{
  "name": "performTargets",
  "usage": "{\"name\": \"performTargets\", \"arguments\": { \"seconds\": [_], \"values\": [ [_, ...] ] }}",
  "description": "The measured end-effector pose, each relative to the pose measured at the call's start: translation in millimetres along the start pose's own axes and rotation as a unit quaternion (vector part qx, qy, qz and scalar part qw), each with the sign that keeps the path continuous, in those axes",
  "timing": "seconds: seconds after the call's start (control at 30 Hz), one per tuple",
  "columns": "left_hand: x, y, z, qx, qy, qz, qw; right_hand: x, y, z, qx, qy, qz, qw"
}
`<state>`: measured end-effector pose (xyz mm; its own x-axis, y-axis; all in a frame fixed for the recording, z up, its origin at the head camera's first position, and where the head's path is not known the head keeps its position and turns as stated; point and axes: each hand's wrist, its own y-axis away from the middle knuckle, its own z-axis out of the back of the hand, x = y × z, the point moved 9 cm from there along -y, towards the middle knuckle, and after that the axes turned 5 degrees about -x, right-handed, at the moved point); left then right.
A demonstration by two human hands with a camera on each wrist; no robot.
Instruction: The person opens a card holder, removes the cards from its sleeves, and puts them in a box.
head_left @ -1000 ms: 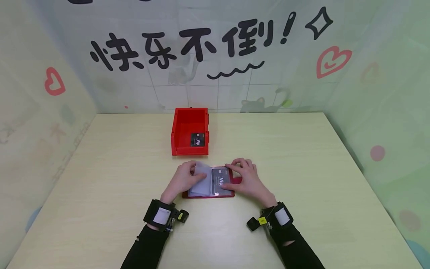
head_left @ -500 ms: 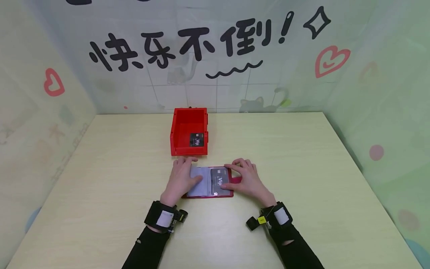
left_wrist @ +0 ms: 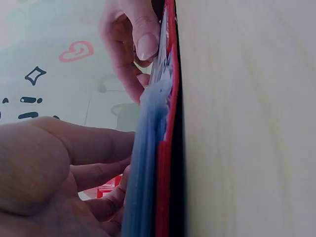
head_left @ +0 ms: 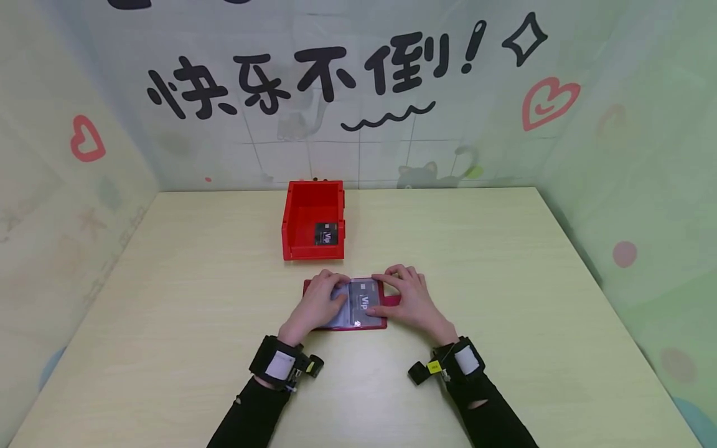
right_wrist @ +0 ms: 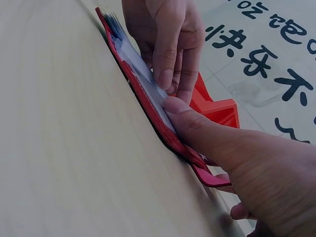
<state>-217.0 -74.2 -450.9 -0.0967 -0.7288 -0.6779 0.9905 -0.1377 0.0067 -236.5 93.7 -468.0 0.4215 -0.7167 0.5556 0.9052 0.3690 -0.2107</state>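
Note:
A red card holder [head_left: 307, 285] lies opened on the table, its clear plastic sleeves [head_left: 340, 318] on the left side. A dark grey "Vip" card [head_left: 363, 301] shows in the right side. My left hand [head_left: 319, 301] lies over the sleeves, its fingers touching them near the middle. In the left wrist view, the stacked sleeves [left_wrist: 143, 163] stand beside those fingers. My right hand [head_left: 411, 302] holds the holder's right side, thumb on the card's lower part and a fingertip at the top edge. Beneath that hand a red strap [head_left: 392, 300] sticks out.
Behind the holder stands a red plastic bin [head_left: 312, 205] with a dark "Vip" card [head_left: 326, 234] inside. The pale wooden table [head_left: 168, 298] extends to both sides. Printed cloth walls [head_left: 224, 155] enclose it at the back and sides.
A second ago my left hand held a clear sleeve lifted; half a second ago the sleeve lay flat under the thumb. Since then the hand has shifted right. My right hand has stayed put.

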Motion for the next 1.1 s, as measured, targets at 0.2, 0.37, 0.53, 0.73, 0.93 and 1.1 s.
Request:
{"name": "performTargets", "arguments": {
  "seconds": [0.2, 0.37, 0.53, 0.73, 0.93, 1.1],
  "values": [
    [1.9, -3.2, -2.4, 0.013, 0.006, 0.026, 0.9996, 3, -1.1, 1, 0.0, -0.003, 0.0, 1.0],
    [4.7, -6.1, -2.1, 0.016, 0.015, 0.041, 0.9989, 3, -2.4, 0, -0.001, 0.0, -0.001, 1.0],
    [6.5, -7.9, -0.6, 0.013, 0.028, 0.039, 0.9987, 4, -3.5, 0, -0.001, 0.002, -0.003, 1.0],
    [6.5, -9.2, 2.3, 0.008, 0.045, 0.038, 0.9982, 5, -4.1, 0, 0.003, 0.008, -0.008, 0.9999],
    [4.1, -9.8, 6.1, -0.022, 0.042, 0.033, 0.9984, 6, -4.1, 1, 0.004, 0.007, -0.01, 0.9999],
    [1.1, -10.3, 8.4, -0.056, 0.034, 0.032, 0.9973, 7, -3.6, 2, 0.005, 0.007, -0.008, 0.9999]
  ]
}}
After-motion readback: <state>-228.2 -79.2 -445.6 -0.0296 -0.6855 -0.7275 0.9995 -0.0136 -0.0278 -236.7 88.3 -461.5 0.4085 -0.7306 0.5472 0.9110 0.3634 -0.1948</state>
